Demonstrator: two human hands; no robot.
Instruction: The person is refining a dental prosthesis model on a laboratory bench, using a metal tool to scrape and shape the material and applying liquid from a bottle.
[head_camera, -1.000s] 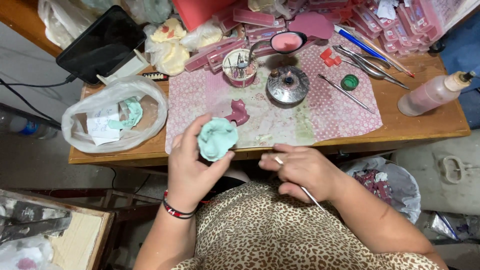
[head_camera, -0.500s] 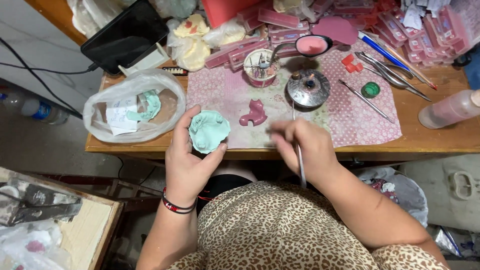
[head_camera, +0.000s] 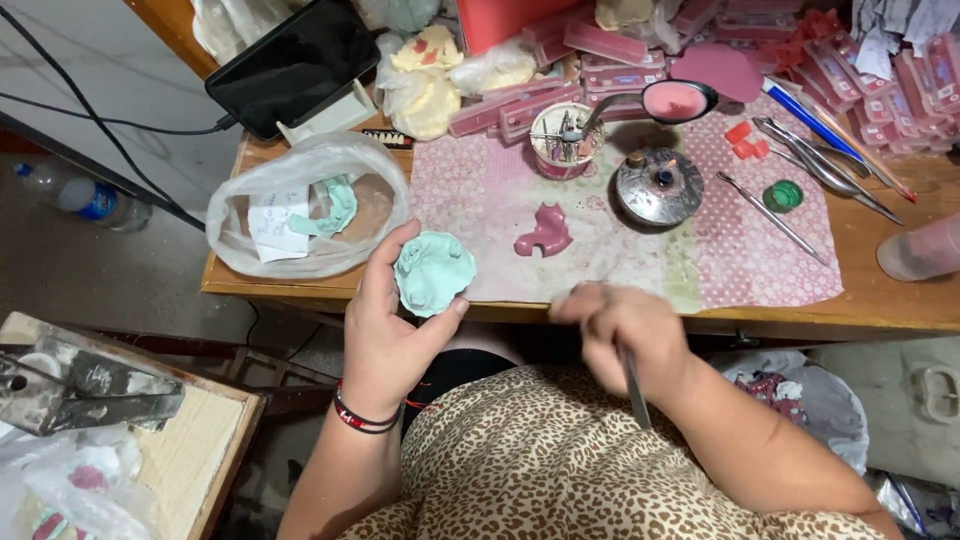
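My left hand (head_camera: 385, 330) holds a pale green dental cast (head_camera: 433, 272) in front of the table's near edge, thumb and fingers around it. To its right, my right hand (head_camera: 625, 335) is closed around a thin metal tool (head_camera: 634, 390) whose shaft points down toward my lap; the hand is blurred. On the patterned mat (head_camera: 730, 255) past both hands lies a pink wax piece (head_camera: 545, 232). A round metal burner (head_camera: 660, 186) stands further back on the mat.
A clear plastic bag (head_camera: 300, 205) with another green cast and a paper slip lies at the table's left. A dark tablet (head_camera: 295, 65), pink boxes (head_camera: 600, 45), a cup of tools (head_camera: 562, 140), metal instruments (head_camera: 810, 150) and a bottle (head_camera: 920, 250) crowd the back and right.
My right hand has moved down and back from the mat toward my body with the metal tool. My left hand keeps the green cast, almost unmoved.
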